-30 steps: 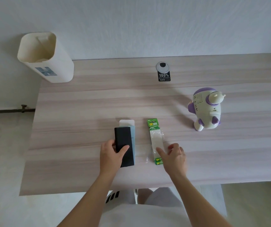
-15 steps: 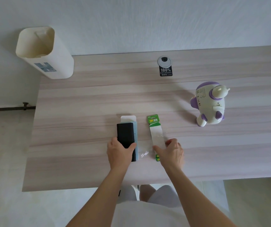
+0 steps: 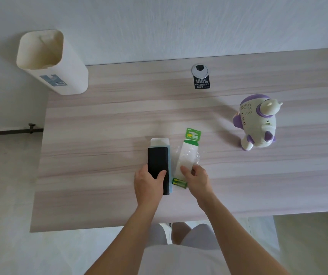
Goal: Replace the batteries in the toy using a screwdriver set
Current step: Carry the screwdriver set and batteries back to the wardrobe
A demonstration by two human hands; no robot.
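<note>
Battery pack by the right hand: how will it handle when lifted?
The battery pack probably flexes: thin card with crinkled clear film. Likely end-heavy: the batteries sit at its near end by the right hand. Loose, they could roll.

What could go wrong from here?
1. The right hand pinches the battery pack by its near end, where two green batteries show; they may slip out and roll off the table.
2. The left hand grips the black case at one end only; it could slip when lifted.

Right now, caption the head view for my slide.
Left hand grips the black case, right hand pinches the battery pack, toy stands apart.
</note>
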